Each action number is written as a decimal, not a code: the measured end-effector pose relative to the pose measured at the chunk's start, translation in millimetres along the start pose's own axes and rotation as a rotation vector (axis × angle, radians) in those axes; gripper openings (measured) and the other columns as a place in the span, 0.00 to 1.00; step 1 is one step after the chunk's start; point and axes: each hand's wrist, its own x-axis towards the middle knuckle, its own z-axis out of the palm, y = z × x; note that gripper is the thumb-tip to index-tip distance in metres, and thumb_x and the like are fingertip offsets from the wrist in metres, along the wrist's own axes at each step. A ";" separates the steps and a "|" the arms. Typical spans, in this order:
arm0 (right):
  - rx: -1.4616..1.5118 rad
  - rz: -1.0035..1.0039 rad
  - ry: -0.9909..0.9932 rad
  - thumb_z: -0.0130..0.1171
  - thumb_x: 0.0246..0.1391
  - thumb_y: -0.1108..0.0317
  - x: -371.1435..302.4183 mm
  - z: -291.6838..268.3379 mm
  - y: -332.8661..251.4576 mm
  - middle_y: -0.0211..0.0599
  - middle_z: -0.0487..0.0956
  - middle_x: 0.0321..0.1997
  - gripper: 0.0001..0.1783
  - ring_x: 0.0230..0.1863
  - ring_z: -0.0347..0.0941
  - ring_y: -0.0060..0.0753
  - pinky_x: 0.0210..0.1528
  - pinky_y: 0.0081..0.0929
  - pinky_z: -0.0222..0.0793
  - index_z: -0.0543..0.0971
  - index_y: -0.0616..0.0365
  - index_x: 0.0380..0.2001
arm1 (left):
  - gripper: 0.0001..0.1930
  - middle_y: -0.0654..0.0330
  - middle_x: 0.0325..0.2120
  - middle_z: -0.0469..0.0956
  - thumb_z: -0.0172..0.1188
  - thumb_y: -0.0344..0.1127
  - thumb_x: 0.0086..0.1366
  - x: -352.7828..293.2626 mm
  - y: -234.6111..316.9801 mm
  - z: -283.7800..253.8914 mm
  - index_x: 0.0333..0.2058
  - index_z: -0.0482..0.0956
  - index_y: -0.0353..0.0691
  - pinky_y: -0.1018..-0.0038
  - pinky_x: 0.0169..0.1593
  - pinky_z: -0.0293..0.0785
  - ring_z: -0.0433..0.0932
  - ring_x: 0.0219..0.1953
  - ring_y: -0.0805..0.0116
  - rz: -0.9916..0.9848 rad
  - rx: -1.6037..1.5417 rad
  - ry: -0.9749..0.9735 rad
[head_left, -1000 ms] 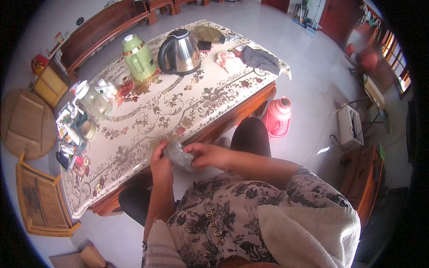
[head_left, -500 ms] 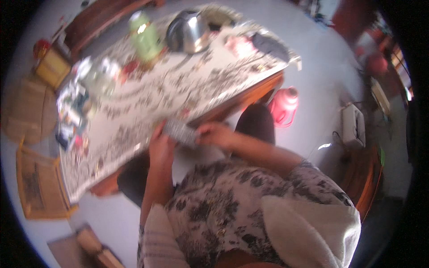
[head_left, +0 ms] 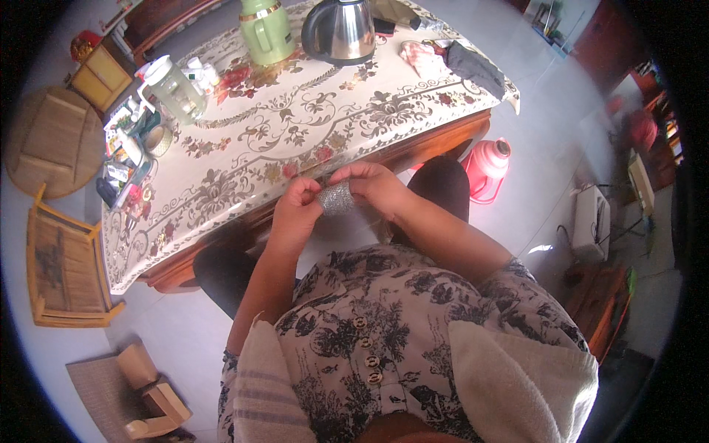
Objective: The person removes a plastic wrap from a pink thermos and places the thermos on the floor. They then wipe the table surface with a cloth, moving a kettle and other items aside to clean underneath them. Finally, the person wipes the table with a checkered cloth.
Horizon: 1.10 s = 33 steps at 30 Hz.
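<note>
A small silver-grey, glittery pad (head_left: 337, 199) is stretched between my two hands, just off the table's near edge and above my lap. My left hand (head_left: 297, 210) pinches its left side with thumb and fingers. On the other side, the fingers of my right hand (head_left: 375, 190) close over the pad's upper right corner and hide part of it. The pad looks soft and slightly bunched, with a rough, sparkling surface.
A flowered cloth covers the table (head_left: 273, 129). On it stand a green thermos (head_left: 266, 33), a steel kettle (head_left: 343, 33), a clear jug (head_left: 176, 92) and a dark folded cloth (head_left: 473, 70). A pink flask (head_left: 487, 170) sits on the floor, right of my knee.
My hands have come closer together, and the pad between them has gone from a wider, slanted shape to a smaller, bunched one. The view has shifted and become sharper.
</note>
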 end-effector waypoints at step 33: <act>0.166 -0.076 0.221 0.64 0.53 0.68 -9.0 -15.6 10.4 0.19 0.75 0.30 0.06 0.32 0.67 0.13 0.34 0.16 0.62 0.78 0.52 0.34 | 0.28 0.58 0.43 0.75 0.61 0.26 0.61 7.5 -3.1 21.5 0.60 0.65 0.41 0.77 0.44 0.72 0.74 0.40 0.73 0.102 0.015 0.189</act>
